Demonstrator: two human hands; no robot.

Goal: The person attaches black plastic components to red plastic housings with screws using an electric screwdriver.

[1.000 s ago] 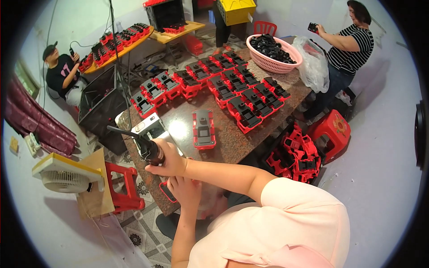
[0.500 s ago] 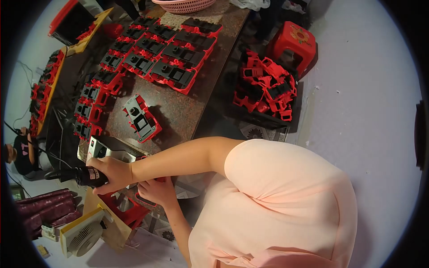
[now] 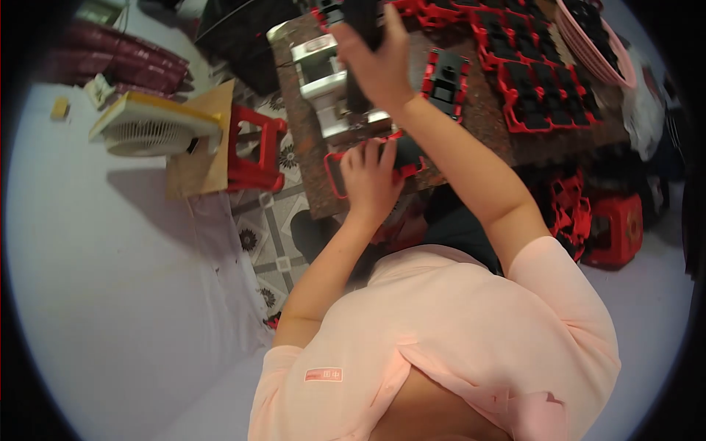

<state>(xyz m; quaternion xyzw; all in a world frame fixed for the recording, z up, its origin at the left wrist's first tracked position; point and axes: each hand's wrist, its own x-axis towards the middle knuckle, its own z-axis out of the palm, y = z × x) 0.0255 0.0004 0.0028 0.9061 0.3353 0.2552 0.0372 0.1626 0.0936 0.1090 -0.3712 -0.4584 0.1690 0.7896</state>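
Note:
At the near edge of the table, my left hand [image 3: 370, 178] is closed over a red-and-black plastic housing [image 3: 409, 156], its fingers bent onto the top. My right hand [image 3: 382, 67] is raised farther forward, smeared by motion. Between its thumb and fingers stands a dark upright tool, seemingly a black electric screwdriver [image 3: 359, 90]; its tip is not distinct. Just behind the left hand sits a silver metal fixture [image 3: 318, 87], partly covered by the tool. A single red-and-black housing [image 3: 446, 82] lies on the table right of my right hand.
Rows of similar housings [image 3: 548, 95] fill the table's far right, beside a pink basket [image 3: 597, 44] of black parts. Red frames [image 3: 570, 209] and a red stool [image 3: 614, 231] stand below on the right. On the left are another red stool [image 3: 257, 151] and a white fan [image 3: 143, 136].
My view has swung left, so the table now appears toward the upper right. My right hand has moved forward, away from my left hand, with the tool more upright. My left hand stays at the housing.

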